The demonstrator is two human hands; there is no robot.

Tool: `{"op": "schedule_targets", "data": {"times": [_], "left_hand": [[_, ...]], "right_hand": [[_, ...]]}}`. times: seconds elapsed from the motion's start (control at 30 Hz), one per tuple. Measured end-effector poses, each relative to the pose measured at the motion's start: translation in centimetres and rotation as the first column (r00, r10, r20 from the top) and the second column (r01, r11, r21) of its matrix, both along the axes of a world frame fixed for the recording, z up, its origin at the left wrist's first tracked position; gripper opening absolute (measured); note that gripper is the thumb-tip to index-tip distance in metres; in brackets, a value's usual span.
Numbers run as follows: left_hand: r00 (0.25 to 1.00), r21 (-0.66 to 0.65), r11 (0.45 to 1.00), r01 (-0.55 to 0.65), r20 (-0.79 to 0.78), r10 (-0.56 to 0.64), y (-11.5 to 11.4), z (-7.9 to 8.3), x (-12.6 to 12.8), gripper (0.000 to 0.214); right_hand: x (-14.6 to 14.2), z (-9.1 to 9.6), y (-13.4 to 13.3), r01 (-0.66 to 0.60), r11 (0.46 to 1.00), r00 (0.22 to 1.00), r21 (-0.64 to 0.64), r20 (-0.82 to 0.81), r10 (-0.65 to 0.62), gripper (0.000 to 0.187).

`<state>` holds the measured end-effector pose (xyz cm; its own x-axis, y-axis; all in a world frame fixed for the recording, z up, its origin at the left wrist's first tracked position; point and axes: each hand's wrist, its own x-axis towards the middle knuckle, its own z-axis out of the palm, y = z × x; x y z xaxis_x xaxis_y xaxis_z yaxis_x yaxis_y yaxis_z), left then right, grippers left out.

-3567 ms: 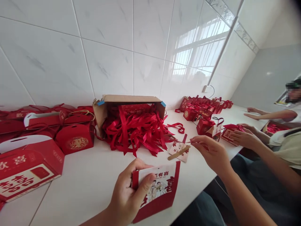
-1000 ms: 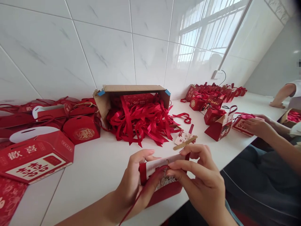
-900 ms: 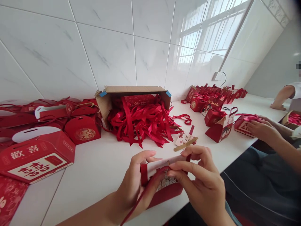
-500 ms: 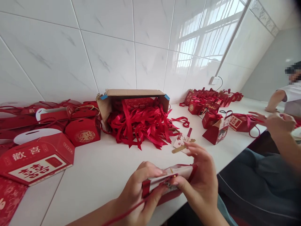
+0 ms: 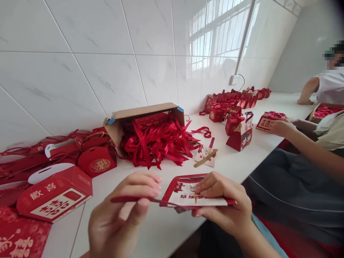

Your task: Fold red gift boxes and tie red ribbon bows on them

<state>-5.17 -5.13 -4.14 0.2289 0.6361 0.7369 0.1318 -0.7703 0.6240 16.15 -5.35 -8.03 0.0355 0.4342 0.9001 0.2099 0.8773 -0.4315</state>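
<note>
My right hand [image 5: 228,197] grips a small red and white gift box [image 5: 174,195] over the table's front edge, fingers on its printed white face and thumb below. From the box a red ribbon [image 5: 126,198] runs left between the thumb and fingers of my left hand [image 5: 120,211], which is closed on it. The ribbon's end sticks out past the left fingers. Beyond the hands, a heap of red ribbons [image 5: 161,143] spills from a cardboard box [image 5: 145,108]. A printed card [image 5: 201,154] lies to its right, with a flat golden strip [image 5: 205,158] across it.
Red gift boxes [image 5: 59,190] crowd the left side of the white table [image 5: 139,233]. A triangular gift box [image 5: 240,136] stands at right, with rows of boxes [image 5: 228,104] behind. Another person's hand [image 5: 279,127] holds a box at the far right.
My left hand has let go of the gift box and moved left with the ribbon. The box now lies flatter in my right hand. The neighbour's hands have moved to a box.
</note>
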Motion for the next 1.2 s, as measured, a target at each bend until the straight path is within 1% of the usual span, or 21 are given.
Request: {"op": "schedule_targets", "data": {"times": [0.07,0.13,0.17,0.2,0.23,0.33,0.4,0.5,0.6,0.67,0.73,0.83,1.0,1.2], "left_hand": [[0.993,-0.143,0.990,0.015,0.122,0.003,-0.4,0.5,0.1,0.013],[0.982,-0.237,0.971,0.020,0.187,0.025,-0.8,0.8,0.4,0.026],[0.980,-0.251,0.968,0.031,0.197,0.020,-1.0,1.0,0.5,0.031],[0.983,-0.250,0.967,0.053,0.182,-0.007,-1.1,1.2,0.6,0.031],[0.988,-0.245,0.965,0.091,0.142,-0.057,-1.1,1.3,0.7,0.026],[0.968,-0.255,0.941,0.220,-0.057,-0.242,-1.2,1.6,0.7,0.010],[0.945,-0.282,0.928,0.243,-0.145,-0.292,-1.1,1.5,0.6,0.017],[0.938,-0.317,0.921,0.228,-0.182,-0.295,-0.9,1.1,0.4,0.032],[0.932,-0.339,0.910,0.238,-0.185,-0.313,-0.6,0.8,0.6,0.035],[0.925,-0.365,0.897,0.247,-0.188,-0.331,-0.3,0.7,1.0,0.032],[0.916,-0.399,0.883,0.247,-0.203,-0.347,-0.2,0.7,1.5,0.023],[0.919,-0.433,0.871,0.233,-0.195,-0.343,-0.3,0.7,1.9,0.013],[0.916,-0.509,0.829,0.231,-0.174,-0.363,-0.6,0.3,1.8,0.014],[0.926,-0.514,0.832,0.209,-0.169,-0.337,-0.7,0.0,1.8,0.013]], "right_hand": [[-0.3,0.2,-0.3,0.012,0.999,0.997,0.042,0.077,-0.015,0.024],[-0.5,0.2,-0.5,0.014,0.998,0.991,0.065,0.133,-0.023,0.024],[-0.6,0.2,-0.7,0.013,0.997,0.989,0.070,0.145,-0.023,0.023],[-0.7,0.1,-0.7,0.009,0.997,0.989,0.075,0.147,-0.020,0.023],[-0.8,0.0,-0.8,0.002,0.997,0.989,0.079,0.146,-0.014,0.022],[-0.8,-0.2,-0.8,-0.016,0.997,0.987,0.078,0.160,0.003,0.021],[-0.8,-0.3,-0.7,-0.015,0.997,0.986,0.081,0.168,0.002,0.020],[-0.7,-0.2,-0.6,0.001,0.996,0.988,0.092,0.153,-0.015,0.021],[-0.4,-0.2,-0.6,0.004,0.996,0.989,0.085,0.148,-0.016,0.022],[-0.3,-0.2,-0.6,0.000,0.997,0.988,0.080,0.152,-0.012,0.022],[-0.3,-0.3,-0.7,0.001,0.997,0.988,0.078,0.155,-0.013,0.022],[-0.2,-0.3,-0.7,0.007,0.997,0.989,0.072,0.148,-0.017,0.023],[-0.1,-0.4,-0.6,0.005,0.998,0.989,0.067,0.149,-0.015,0.023],[0.0,-0.5,-0.7,-0.013,0.998,0.990,0.054,0.142,0.005,0.022]]}}
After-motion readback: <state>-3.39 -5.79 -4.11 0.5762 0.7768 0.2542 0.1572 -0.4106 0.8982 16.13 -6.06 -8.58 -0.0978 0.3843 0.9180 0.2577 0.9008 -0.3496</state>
